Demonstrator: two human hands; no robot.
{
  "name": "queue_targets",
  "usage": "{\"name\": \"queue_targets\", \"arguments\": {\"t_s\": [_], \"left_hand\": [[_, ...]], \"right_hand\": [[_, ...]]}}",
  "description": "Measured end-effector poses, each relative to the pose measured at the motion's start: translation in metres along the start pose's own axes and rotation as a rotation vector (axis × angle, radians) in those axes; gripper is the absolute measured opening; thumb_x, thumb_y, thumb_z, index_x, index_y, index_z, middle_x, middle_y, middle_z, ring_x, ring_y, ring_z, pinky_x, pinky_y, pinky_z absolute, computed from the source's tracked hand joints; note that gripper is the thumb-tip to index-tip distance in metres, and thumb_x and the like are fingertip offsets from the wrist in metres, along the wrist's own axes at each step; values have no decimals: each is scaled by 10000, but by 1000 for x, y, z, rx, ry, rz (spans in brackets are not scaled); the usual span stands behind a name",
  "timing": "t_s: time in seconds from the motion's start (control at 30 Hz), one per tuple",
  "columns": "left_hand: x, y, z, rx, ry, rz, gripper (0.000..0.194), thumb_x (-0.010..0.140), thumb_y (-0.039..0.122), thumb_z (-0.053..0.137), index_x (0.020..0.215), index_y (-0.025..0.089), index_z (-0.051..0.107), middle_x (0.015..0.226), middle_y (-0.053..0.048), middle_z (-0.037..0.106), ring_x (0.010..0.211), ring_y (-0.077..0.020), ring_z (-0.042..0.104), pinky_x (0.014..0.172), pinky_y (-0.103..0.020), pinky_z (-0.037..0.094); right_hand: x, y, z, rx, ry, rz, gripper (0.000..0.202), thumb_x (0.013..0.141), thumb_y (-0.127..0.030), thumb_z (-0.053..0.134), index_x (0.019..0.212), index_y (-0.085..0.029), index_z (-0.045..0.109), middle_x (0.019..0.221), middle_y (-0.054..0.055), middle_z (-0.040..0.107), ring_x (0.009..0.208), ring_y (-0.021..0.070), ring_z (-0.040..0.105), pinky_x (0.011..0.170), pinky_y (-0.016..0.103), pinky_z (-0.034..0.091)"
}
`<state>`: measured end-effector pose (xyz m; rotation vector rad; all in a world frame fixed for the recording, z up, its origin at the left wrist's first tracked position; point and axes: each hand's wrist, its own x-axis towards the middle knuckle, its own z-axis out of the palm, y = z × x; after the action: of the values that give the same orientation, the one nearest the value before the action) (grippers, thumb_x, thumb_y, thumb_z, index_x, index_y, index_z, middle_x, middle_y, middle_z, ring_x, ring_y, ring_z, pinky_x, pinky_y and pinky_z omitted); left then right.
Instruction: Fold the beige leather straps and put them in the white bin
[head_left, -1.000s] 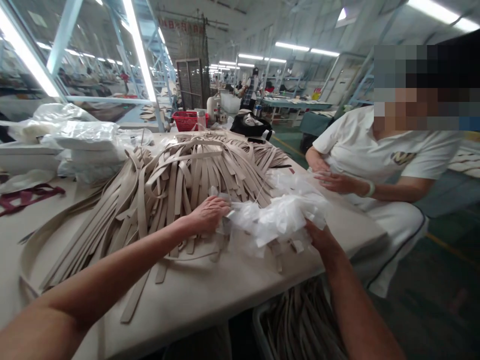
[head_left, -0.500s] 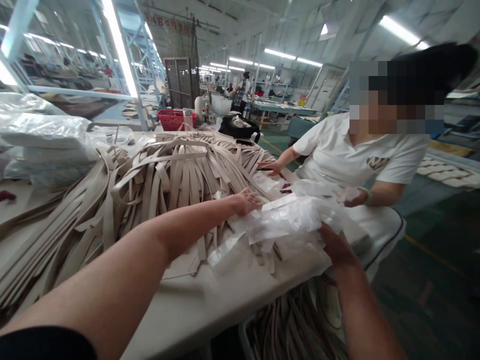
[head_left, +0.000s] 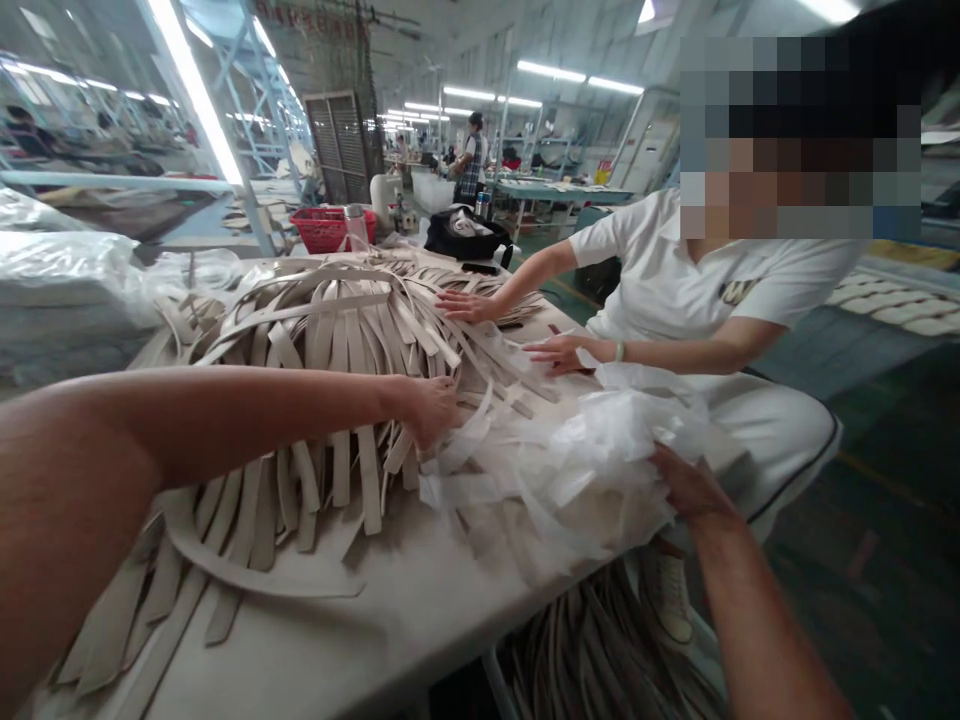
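Note:
My left hand (head_left: pixel 435 412) is at the right edge of a large heap of flat beige straps (head_left: pixel 360 340), close to the left end of a bunch of clear plastic bags (head_left: pixel 600 430). Its fingers are blurred, so their grip does not show. On the right, my right hand (head_left: pixel 686 485) grips the crumpled bags near the table edge, with its fingertips hidden behind the plastic. Across the table, a co-worker's hand (head_left: pixel 469 305) lies spread on the straps, and the other hand (head_left: pixel 562 352) rests just beyond the bags.
The co-worker in a white shirt (head_left: pixel 675 290) sits at the table's right side. Wrapped packs (head_left: pixel 67 280) are stacked at left. A red basket (head_left: pixel 326 232), a bottle (head_left: pixel 355 228) and a black bag (head_left: pixel 465 235) stand at the back. Below the table edge is a bin of darker straps (head_left: pixel 600 640).
My left hand has moved left from the bags to the straps. The bags look more spread out and crumpled. Both co-worker's hands have moved left, onto or near the table. My right hand keeps its hold.

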<state>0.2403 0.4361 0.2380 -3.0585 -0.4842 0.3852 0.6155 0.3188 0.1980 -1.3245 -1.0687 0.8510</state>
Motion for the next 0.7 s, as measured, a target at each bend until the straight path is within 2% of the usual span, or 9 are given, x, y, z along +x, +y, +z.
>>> {"name": "queue_targets", "arguments": {"t_s": [0.1,0.2,0.27,0.37,0.47,0.57,0.7], "left_hand": [[-21,4,5,93,17,74,316,477,173,765,432,217,455,554,-49,585,753,-261,566,946,-413,349],[-28,7,4,141,-30,88,407,483,124,697,369,218,318,459,-48,510,706,-254,550,920,-420,348],[-32,4,1,178,-52,86,455,458,94,665,361,212,236,430,-45,482,675,-239,536,907,-414,351],[-49,-11,-9,238,-42,54,507,433,77,634,385,192,143,418,-36,470,656,-218,519,901,-387,359],[-77,-32,-29,284,-38,19,441,450,65,626,388,182,205,437,-30,500,670,-211,518,927,-375,357],[-106,-48,-57,361,-61,-15,309,516,66,644,422,191,377,546,-41,601,760,-226,545,965,-381,349],[-128,-52,-91,414,-32,-71,159,626,128,671,544,202,557,682,-50,658,830,-234,564,968,-383,356]], "right_hand": [[6,-2,15,-74,-16,-43,551,550,-457,897,1011,-221,709,1058,83,746,901,274,706,817,398,605],[12,-11,43,-251,-147,-211,457,602,-456,861,976,-233,723,1012,57,753,920,291,699,891,440,576],[10,-19,68,-524,-262,-381,398,718,-421,788,1047,-210,714,1033,76,750,942,303,699,885,433,563],[-3,-31,116,-1013,-425,-581,253,878,-256,649,1105,-156,699,1004,119,740,926,290,698,817,371,535],[-16,-37,168,-1216,-601,-723,265,967,-140,514,1152,-175,701,977,117,728,930,265,687,825,357,492],[-14,-40,223,-1334,-729,-835,296,1014,-133,450,1193,-161,685,1017,141,718,935,267,679,828,380,476],[9,-48,291,-1324,-741,-836,196,1004,-112,518,1053,-103,707,993,133,721,945,248,683,857,388,510]]}}
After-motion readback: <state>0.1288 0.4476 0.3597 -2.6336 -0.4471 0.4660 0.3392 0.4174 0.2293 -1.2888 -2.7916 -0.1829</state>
